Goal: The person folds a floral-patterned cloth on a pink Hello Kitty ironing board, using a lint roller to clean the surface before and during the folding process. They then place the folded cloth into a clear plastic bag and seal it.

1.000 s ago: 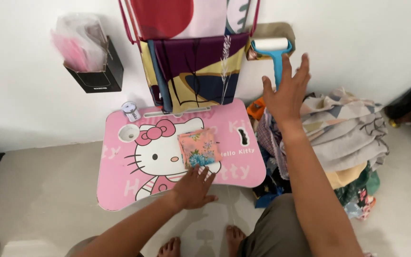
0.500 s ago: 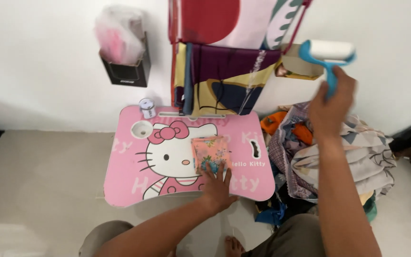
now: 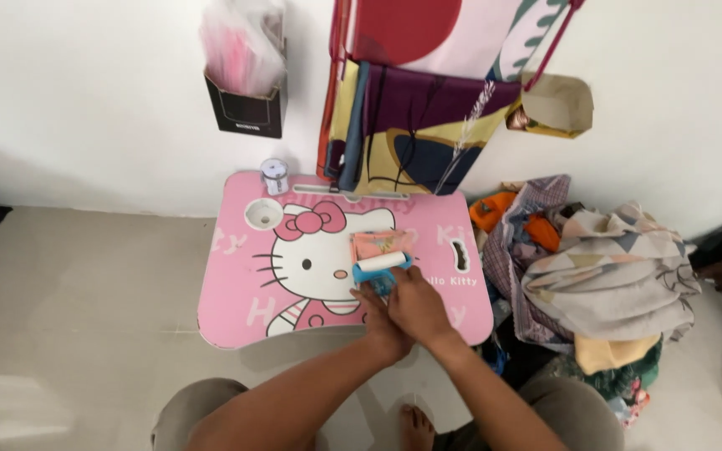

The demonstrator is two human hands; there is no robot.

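Right hand [image 3: 418, 307] is wrapped around the blue handle of the lint roller [image 3: 382, 266], fingers closed over it, and the white roll sits across the near edge of the small peach cloth [image 3: 380, 244]. Left hand [image 3: 375, 316] is tucked against the right one; whether it grips the handle too or just pins the cloth, I cannot tell. Roller and cloth lie near the middle of the pink lap table [image 3: 244, 309], just right of the cartoon cat face. The roller looks light and rigid, best held by that handle; the sticky roll would grab a thin, soft cloth, so it probably needs pinning. At the table's far left corner the round cup hollow [image 3: 263, 214] looks empty, with a small tape roll [image 3: 274, 175] behind it. Right of the table is a heap of clothes [image 3: 603, 267]; above it, a black wall box [image 3: 244, 104] stuffed with pink bags.
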